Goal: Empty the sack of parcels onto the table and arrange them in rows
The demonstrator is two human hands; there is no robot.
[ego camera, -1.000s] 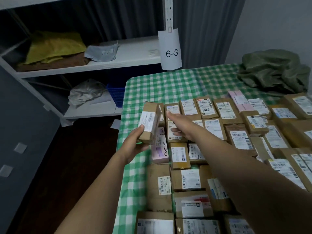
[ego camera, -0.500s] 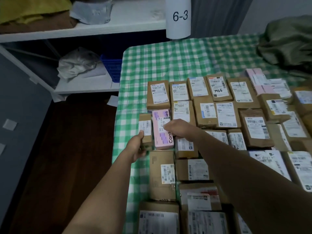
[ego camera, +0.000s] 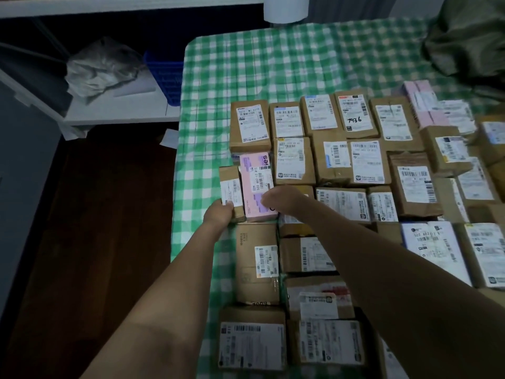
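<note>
Two hands share one job: our left hand (ego camera: 218,214) pinches the small brown parcel (ego camera: 231,187) by its near end, squaring it against the pink parcel (ego camera: 257,181) just right of the grip; our right hand (ego camera: 284,199) steadies that one, clasp unclear.

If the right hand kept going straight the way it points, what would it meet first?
The right hand holds the pink box; going on across it, it would likely meet the small brown parcel held by the left hand.
</note>
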